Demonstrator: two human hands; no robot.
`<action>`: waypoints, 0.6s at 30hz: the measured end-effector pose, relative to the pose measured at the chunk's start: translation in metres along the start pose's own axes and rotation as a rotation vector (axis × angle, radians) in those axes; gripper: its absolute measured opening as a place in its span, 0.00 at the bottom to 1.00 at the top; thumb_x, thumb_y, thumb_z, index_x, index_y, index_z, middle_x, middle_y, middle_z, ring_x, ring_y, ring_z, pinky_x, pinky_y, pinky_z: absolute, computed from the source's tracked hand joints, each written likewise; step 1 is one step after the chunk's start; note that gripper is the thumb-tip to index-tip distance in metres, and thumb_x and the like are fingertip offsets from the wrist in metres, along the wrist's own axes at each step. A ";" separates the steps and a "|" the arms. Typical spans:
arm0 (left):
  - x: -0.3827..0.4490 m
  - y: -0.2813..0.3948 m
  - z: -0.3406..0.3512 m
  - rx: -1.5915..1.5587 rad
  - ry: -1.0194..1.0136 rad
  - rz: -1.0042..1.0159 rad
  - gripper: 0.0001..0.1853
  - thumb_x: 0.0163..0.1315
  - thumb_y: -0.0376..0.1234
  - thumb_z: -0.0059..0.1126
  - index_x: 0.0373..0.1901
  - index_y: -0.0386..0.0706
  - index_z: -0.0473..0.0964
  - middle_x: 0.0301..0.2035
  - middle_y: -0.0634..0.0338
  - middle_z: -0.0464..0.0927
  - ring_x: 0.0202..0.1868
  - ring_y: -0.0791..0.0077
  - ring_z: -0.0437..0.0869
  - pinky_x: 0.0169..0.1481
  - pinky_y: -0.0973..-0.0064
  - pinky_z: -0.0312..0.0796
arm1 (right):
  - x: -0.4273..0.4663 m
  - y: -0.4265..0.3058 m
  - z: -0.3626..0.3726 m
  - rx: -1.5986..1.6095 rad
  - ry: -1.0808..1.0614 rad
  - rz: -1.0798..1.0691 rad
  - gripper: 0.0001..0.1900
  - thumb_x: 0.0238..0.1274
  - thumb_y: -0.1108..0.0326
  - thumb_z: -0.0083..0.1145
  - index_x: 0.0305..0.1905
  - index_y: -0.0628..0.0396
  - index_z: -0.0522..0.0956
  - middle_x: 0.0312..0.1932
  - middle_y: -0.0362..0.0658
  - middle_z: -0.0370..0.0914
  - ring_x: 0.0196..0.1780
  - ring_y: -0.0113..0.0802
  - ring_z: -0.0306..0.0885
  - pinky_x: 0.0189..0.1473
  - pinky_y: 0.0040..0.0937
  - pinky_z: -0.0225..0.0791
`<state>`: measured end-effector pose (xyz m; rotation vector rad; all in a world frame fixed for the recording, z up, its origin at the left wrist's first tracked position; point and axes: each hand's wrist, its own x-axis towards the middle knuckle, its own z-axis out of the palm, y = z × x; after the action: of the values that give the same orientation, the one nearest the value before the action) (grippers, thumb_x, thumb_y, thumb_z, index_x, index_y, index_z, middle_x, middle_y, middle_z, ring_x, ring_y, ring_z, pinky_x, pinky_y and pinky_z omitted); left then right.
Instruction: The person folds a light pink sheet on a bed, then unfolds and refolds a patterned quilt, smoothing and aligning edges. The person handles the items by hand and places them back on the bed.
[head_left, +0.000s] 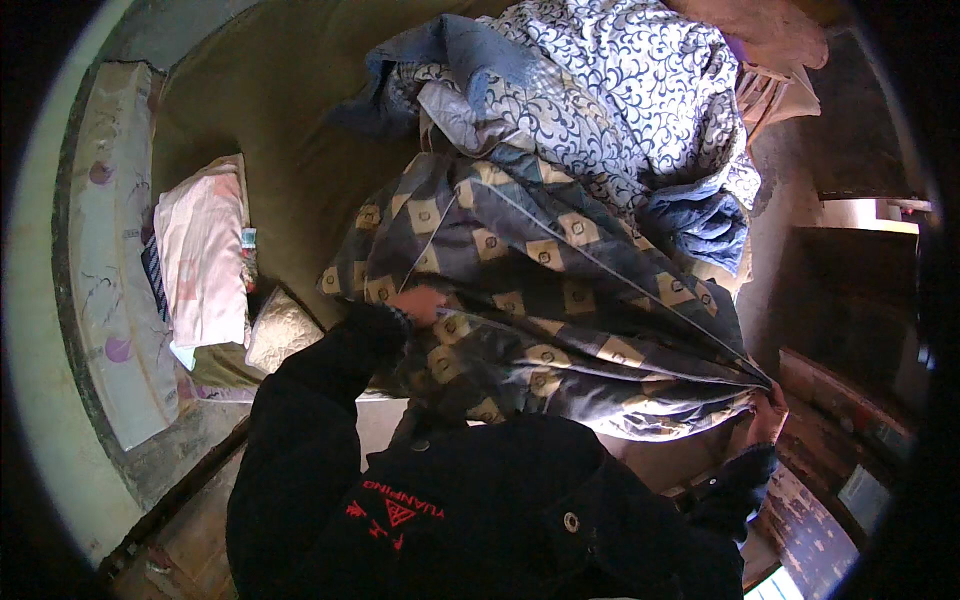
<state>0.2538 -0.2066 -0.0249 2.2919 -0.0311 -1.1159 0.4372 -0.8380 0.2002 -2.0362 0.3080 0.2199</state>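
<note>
A dark patterned bed cover (517, 255) with tan squares and pale piping is spread before me. My right hand (769, 416) grips a gathered corner of it at the right, and folds run taut from that corner. My left hand (420, 304) is closed on the cover near a piped seam, left of its middle; my fingertips are hard to make out. The cover's near edge hangs in front of my dark jacket (480, 502). Beyond it, a white quilt with dark scrolls (637, 90) lies bunched, touching the patterned cover.
Underneath is a bed with an olive-brown sheet (285, 142). A pink pillow (202, 262) and a beige quilted cushion (283, 330) lie at the left. Blue cloth (701, 225) shows at the scroll quilt's right edge. Dark wooden furniture (855, 270) stands at the right.
</note>
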 end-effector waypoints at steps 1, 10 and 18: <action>-0.004 0.014 -0.028 -0.067 0.124 0.078 0.11 0.47 0.33 0.54 0.34 0.41 0.74 0.33 0.46 0.77 0.41 0.47 0.78 0.41 0.57 0.69 | -0.001 0.000 0.001 0.008 -0.005 0.013 0.13 0.52 0.78 0.54 0.44 0.59 0.78 0.33 0.35 0.77 0.33 0.20 0.71 0.33 0.17 0.62; -0.030 0.054 -0.153 -0.492 0.599 0.242 0.04 0.53 0.30 0.52 0.27 0.39 0.70 0.23 0.52 0.73 0.26 0.63 0.75 0.31 0.69 0.65 | 0.003 0.004 0.001 0.021 0.036 0.015 0.12 0.54 0.78 0.53 0.45 0.60 0.77 0.35 0.34 0.77 0.33 0.21 0.71 0.35 0.16 0.61; 0.030 0.013 -0.109 -0.293 0.894 0.064 0.10 0.54 0.35 0.54 0.30 0.37 0.76 0.31 0.47 0.78 0.36 0.52 0.79 0.40 0.63 0.70 | 0.008 0.008 0.000 0.015 -0.004 0.103 0.15 0.55 0.74 0.55 0.50 0.59 0.76 0.38 0.36 0.78 0.36 0.22 0.72 0.33 0.19 0.63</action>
<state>0.3554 -0.1722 0.0124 2.2899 0.3740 0.0118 0.4417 -0.8426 0.1909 -2.0072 0.4120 0.2844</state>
